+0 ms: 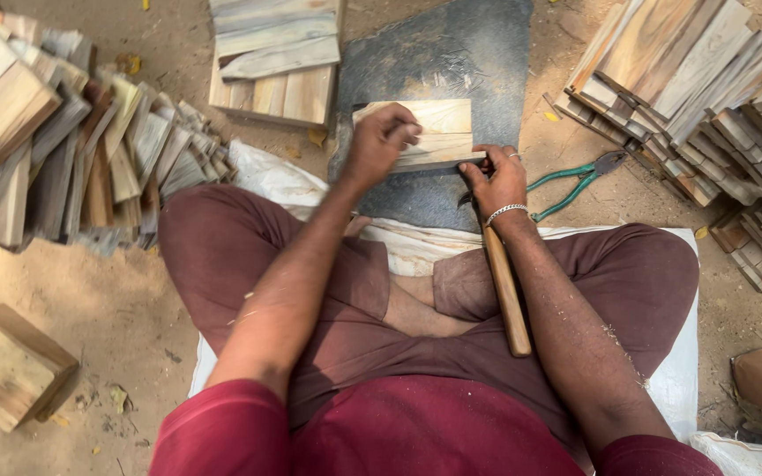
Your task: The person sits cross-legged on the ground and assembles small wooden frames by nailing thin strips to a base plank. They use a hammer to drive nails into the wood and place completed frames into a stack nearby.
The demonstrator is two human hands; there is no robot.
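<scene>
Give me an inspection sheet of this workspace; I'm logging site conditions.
Surface: dark flat stone slab on sandy ground.
Job's things: pale rectangular wooden pieces on the slab, pressed by the left hand and pinched by the right hand; wooden-handled tool gripped in the right hand.
Clutter: green-handled pliers; stacked wood slats; wood block.
Hands: both busy, no gloves.
Cables: nothing seen.
Surroundings: white sack sheet, sawdust.

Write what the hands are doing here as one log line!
left hand: presses wooden slats | right hand: grips slats' edge, wooden handle beneath wrist | base: dark slab | nearby: green pliers
</scene>
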